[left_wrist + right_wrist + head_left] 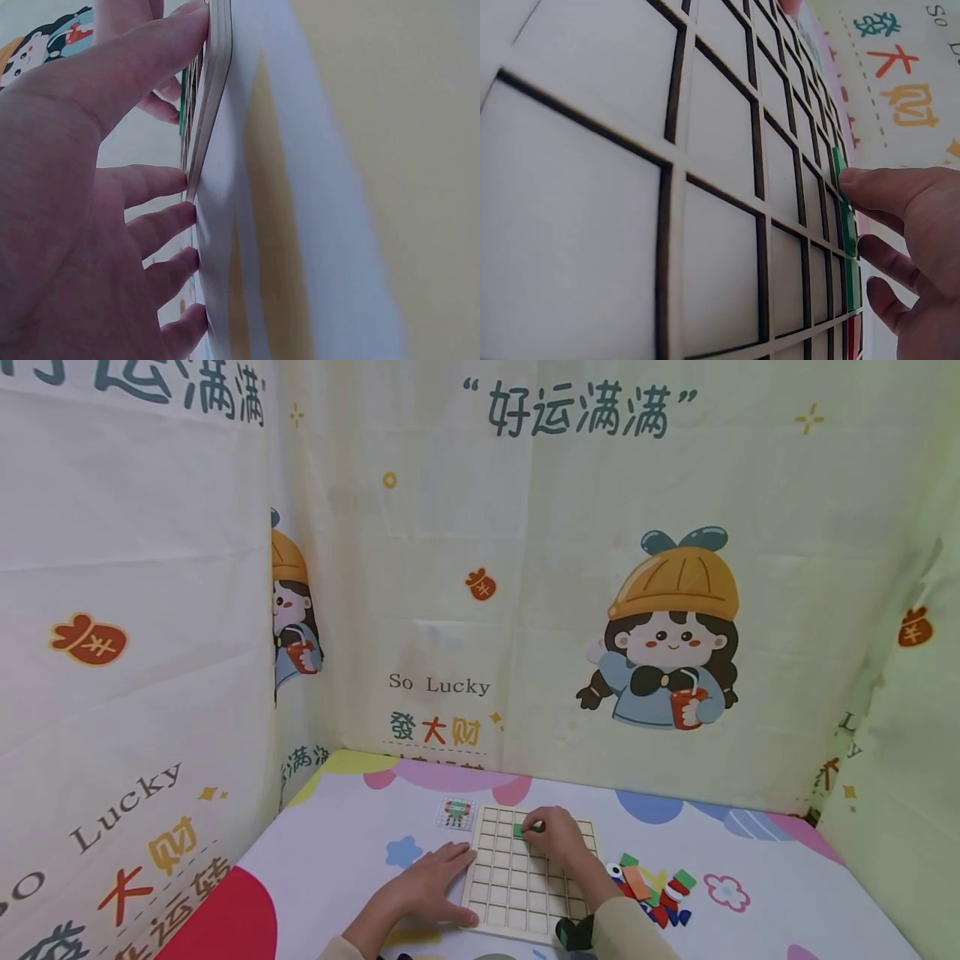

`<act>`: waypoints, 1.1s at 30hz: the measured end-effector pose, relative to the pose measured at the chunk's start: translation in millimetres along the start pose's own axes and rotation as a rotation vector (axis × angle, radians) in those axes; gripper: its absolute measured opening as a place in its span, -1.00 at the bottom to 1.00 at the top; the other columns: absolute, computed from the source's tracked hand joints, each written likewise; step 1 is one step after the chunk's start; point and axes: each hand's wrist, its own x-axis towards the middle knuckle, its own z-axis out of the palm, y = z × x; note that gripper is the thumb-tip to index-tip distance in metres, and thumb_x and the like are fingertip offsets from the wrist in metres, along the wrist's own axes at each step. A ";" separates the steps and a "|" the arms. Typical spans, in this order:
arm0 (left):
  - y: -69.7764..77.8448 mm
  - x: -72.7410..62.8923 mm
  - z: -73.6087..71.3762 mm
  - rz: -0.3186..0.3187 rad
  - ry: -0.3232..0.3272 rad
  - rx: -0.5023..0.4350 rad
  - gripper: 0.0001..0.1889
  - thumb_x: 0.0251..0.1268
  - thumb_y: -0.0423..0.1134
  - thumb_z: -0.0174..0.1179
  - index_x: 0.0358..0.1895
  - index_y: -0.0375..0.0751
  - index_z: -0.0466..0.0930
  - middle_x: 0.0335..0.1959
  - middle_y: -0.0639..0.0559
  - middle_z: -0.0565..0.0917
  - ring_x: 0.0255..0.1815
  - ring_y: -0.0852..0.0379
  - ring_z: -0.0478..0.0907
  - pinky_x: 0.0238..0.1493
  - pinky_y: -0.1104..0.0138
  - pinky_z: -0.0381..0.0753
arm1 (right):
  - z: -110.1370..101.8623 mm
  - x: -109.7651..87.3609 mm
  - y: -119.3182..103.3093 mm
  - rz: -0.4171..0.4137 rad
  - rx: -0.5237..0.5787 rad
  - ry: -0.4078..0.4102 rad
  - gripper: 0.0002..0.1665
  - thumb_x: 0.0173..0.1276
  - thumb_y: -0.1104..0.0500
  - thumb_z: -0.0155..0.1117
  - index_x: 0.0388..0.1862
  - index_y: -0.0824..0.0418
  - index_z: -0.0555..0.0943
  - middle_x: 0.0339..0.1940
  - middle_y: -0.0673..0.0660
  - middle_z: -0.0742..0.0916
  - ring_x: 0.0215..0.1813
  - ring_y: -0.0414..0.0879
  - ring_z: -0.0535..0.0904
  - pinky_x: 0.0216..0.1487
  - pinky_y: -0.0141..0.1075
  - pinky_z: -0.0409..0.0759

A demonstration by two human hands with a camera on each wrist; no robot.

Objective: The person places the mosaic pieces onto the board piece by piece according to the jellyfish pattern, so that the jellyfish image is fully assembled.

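Note:
A wooden grid board (498, 893) lies on the table before the person. The left hand (431, 887) rests at its left side; in the left wrist view its thumb touches the board's edge (217, 67) and its extended fingers spread along the side. The right hand (558, 837) reaches over the board to the far rows. Its thumb and fingertip pinch a green tile (838, 159) at the grid cells. Other green tiles (852, 285) and a red piece (853, 337) sit in the same row, partly hidden by the fingers in the head view.
A small picture card (456, 812) with a gridded robot-like figure lies beyond the board's left corner. Loose coloured pieces (651, 885) are heaped right of the board, near the right forearm. Printed cloth walls (450, 635) stand behind and at both sides.

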 end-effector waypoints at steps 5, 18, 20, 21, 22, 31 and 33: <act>1.1 -0.3 1.1 0.007 0.002 0.005 0.00 -0.06 0.38 0.29 0.48 0.03 0.21 0.52 0.04 0.22 0.54 -0.10 0.12 0.45 -0.10 0.22 | -3.7 -2.4 -1.2 0.011 0.030 -0.034 -0.95 0.16 0.23 0.44 -0.38 0.10 0.72 -0.22 0.00 0.73 -0.30 -0.17 0.47 -0.32 -0.32 0.47; 5.0 -0.3 -1.8 -0.018 -0.013 -0.014 -0.04 -0.07 0.32 0.34 0.46 0.07 0.25 0.51 0.08 0.24 0.54 -0.10 0.12 0.45 -0.11 0.22 | -31.6 -28.7 11.2 0.032 0.097 0.038 -0.88 0.21 0.27 0.39 -0.26 0.11 0.72 -0.14 0.06 0.73 -0.19 -0.07 0.53 -0.33 -0.29 0.51; 5.6 -0.4 -2.0 -0.023 -0.014 -0.012 -0.05 -0.07 0.32 0.35 0.45 0.08 0.26 0.51 0.08 0.24 0.54 -0.11 0.12 0.45 -0.10 0.22 | -37.2 -33.0 14.7 0.044 0.097 0.052 -0.88 0.20 0.27 0.39 -0.27 0.11 0.72 -0.18 0.05 0.73 -0.20 -0.07 0.53 -0.34 -0.31 0.50; 6.0 -0.4 -2.2 -0.025 -0.016 -0.011 -0.05 -0.07 0.32 0.35 0.45 0.08 0.26 0.51 0.09 0.25 0.54 -0.11 0.12 0.45 -0.10 0.23 | -39.8 -35.1 16.7 0.050 0.087 0.060 -0.88 0.20 0.27 0.40 -0.27 0.11 0.72 -0.19 0.03 0.73 -0.18 -0.07 0.54 -0.34 -0.31 0.51; 6.3 -0.6 -2.4 -0.027 -0.019 -0.011 -0.05 -0.07 0.32 0.35 0.45 0.08 0.26 0.51 0.09 0.25 0.54 -0.11 0.11 0.45 -0.10 0.22 | -42.2 -36.9 18.6 0.056 0.075 0.066 -0.89 0.20 0.26 0.40 -0.29 0.10 0.72 -0.20 0.02 0.73 -0.17 -0.07 0.54 -0.33 -0.32 0.53; 4.5 1.5 -3.6 -0.033 -0.039 -0.004 -0.04 -0.05 0.33 0.34 0.46 0.07 0.24 0.52 0.10 0.23 0.56 -0.13 0.08 0.47 -0.10 0.20 | -63.6 -47.8 42.1 0.207 -0.013 0.078 -0.86 0.19 0.21 0.42 -0.25 0.06 0.72 -0.17 0.02 0.73 -0.09 -0.05 0.54 -0.17 -0.19 0.63; 3.8 1.2 -3.6 -0.031 -0.038 -0.001 -0.04 -0.06 0.33 0.34 0.46 0.06 0.24 0.52 0.10 0.23 0.56 -0.13 0.08 0.46 -0.11 0.20 | -67.9 -50.7 48.0 0.233 -0.024 0.063 -0.84 0.19 0.19 0.42 -0.22 0.07 0.72 -0.19 0.00 0.72 -0.09 -0.06 0.53 -0.15 -0.18 0.62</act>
